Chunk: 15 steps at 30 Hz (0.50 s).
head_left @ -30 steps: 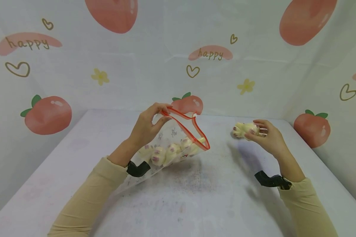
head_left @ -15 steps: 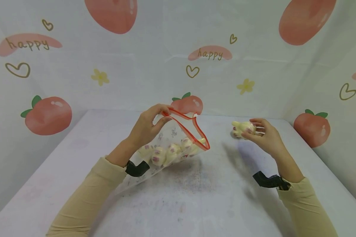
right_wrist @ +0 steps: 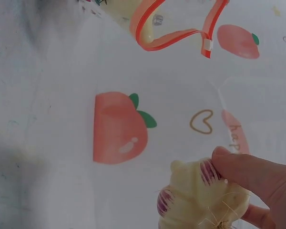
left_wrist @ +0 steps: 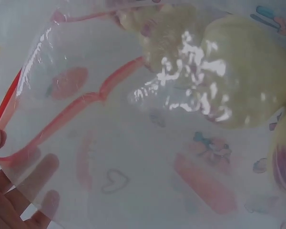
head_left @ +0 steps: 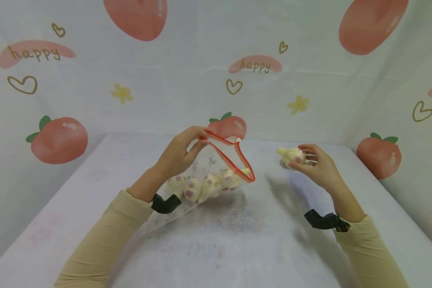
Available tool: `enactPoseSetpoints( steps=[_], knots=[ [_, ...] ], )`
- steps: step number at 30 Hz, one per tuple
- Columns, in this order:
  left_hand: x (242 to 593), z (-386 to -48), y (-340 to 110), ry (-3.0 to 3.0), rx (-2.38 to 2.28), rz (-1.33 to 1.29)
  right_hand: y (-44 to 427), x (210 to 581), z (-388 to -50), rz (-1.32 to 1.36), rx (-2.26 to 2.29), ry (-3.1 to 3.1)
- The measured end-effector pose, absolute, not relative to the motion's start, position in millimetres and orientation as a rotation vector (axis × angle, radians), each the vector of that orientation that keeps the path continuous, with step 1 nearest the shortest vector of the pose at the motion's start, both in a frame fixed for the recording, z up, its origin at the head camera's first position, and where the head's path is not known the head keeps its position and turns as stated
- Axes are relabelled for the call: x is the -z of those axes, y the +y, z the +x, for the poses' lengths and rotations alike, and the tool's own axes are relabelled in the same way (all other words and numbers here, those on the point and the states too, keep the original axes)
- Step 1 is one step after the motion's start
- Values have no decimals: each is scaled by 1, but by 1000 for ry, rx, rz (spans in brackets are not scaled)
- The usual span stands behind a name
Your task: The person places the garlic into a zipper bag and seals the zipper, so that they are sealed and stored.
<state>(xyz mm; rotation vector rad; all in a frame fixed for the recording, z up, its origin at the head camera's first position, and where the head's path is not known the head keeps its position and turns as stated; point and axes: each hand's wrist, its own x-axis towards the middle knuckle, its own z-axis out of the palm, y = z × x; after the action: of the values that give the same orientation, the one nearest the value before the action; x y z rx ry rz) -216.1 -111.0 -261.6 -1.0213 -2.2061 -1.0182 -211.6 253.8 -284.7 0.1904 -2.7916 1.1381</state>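
My left hand [head_left: 178, 154] pinches the upper rim of a clear zip bag [head_left: 211, 161] near the middle of the head view. The bag's red-edged mouth [head_left: 245, 163] gapes toward the right. Several garlic bulbs [head_left: 192, 189], cream with purple streaks, lie inside it. At the right, my right hand [head_left: 318, 167] grips another garlic bulb [head_left: 291, 156] between thumb and fingers, apart from the bag. In the right wrist view that garlic bulb [right_wrist: 193, 195] shows its root end, with the thumb on its side. Through the film in the left wrist view, left fingers [left_wrist: 35, 179] appear behind the rim.
A white table [head_left: 219, 244] carries the bag, with faint smudges on its surface. Behind it hangs a white cloth [head_left: 187, 80] printed with peaches, hearts and lettering. A small white zip slider [head_left: 237, 140] sits on the bag's mouth.
The right hand has moved slightly left with the garlic bulb, which has turned so its stem points left. The left hand and the bag stay nearly still.
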Motion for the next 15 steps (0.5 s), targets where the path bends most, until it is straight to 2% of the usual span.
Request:
enactPoseSetpoints(
  steps=[15],
  knots=[
    [258, -214, -109, -2270, 1097, -1023, 244, 284, -208, 258, -1156, -2736]
  ],
)
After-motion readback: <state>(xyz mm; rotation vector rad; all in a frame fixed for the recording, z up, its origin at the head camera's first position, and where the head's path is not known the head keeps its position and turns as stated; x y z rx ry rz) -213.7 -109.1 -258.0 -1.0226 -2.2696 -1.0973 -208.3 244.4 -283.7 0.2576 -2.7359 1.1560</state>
